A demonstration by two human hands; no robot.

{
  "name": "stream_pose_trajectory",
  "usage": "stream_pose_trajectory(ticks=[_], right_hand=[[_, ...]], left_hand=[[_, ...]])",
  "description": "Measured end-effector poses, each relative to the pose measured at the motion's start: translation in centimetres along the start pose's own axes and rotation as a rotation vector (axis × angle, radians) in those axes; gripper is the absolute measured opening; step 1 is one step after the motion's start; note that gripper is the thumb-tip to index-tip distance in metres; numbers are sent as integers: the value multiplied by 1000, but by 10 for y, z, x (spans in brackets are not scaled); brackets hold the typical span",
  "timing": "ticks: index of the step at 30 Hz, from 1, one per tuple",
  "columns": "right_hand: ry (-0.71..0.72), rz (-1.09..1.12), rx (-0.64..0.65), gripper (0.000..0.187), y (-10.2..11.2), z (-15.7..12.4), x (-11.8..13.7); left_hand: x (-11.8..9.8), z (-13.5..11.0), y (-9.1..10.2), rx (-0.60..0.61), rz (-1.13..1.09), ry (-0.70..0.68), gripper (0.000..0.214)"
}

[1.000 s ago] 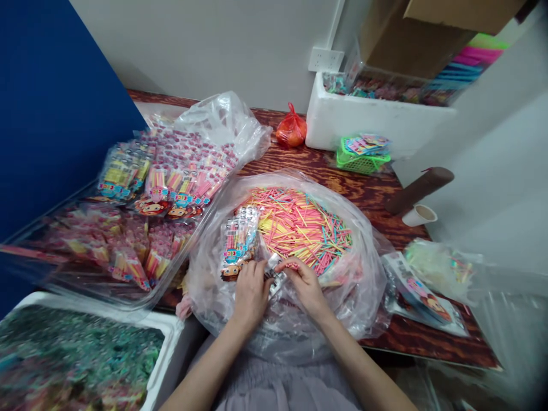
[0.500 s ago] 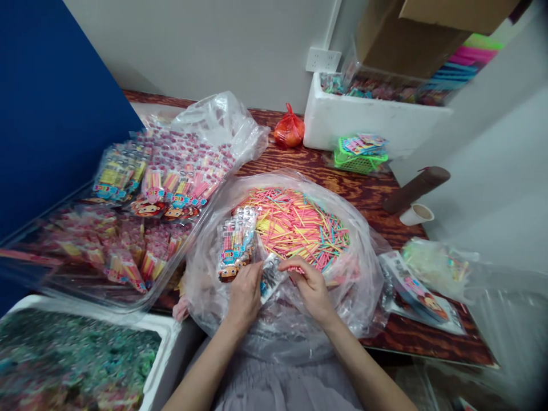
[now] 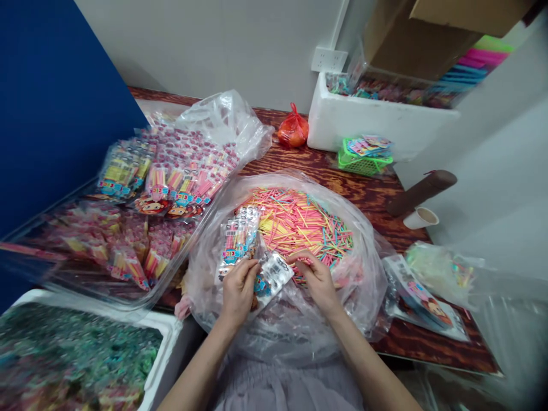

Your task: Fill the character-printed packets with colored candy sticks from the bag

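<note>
My left hand (image 3: 238, 291) is closed on the edge of a small printed pouch (image 3: 274, 275), silver and see-through, lying tilted toward the right. My right hand (image 3: 320, 285) is pinched just right of the pouch's upper end, with a few thin pink sticks (image 3: 303, 261) at its fingertips. Both hands are above a large clear plastic bag (image 3: 363, 302), spread wide. Inside it lies a heap of pink, yellow, blue and green candy-like sticks (image 3: 295, 220). Several stick-filled pouches (image 3: 234, 240) rest on the bag beyond my left hand.
Left, a clear tray (image 3: 171, 288) holds many filled pouches; a white foam box (image 3: 169, 325) stands below. Flat printed pouches (image 3: 422, 297) lie right. Behind are a red bag (image 3: 293, 130), green basket (image 3: 363, 164), paper cup (image 3: 421, 218), brown cylinder (image 3: 422, 191) and another foam box (image 3: 377, 123).
The pouch has turned and come further into view between my hands. My left hand has shifted slightly left, while my right hand has moved a little right and up with the sticks.
</note>
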State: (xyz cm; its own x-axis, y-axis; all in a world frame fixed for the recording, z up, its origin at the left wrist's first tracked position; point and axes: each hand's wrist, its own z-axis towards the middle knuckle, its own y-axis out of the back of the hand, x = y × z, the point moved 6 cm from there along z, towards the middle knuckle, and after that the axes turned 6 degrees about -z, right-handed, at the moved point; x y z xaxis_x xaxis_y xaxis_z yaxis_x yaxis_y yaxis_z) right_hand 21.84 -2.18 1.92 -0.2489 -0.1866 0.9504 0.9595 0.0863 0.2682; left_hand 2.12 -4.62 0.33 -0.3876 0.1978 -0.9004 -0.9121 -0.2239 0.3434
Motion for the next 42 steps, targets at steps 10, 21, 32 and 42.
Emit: stream_pose_trajectory(ticks=[10, 21, 32, 42], right_hand=[[-15, 67, 9, 16, 0, 16, -1], [-49, 82, 9, 15, 1, 9, -5], [-61, 99, 6, 12, 13, 5, -5], [-115, 161, 16, 11, 7, 2, -10]], left_hand=[[5, 4, -3, 30, -191, 85, 18], [14, 0, -4, 34, -229, 136, 18], [17, -4, -12, 61, -276, 154, 17], [19, -8, -10, 52, -286, 170, 17]])
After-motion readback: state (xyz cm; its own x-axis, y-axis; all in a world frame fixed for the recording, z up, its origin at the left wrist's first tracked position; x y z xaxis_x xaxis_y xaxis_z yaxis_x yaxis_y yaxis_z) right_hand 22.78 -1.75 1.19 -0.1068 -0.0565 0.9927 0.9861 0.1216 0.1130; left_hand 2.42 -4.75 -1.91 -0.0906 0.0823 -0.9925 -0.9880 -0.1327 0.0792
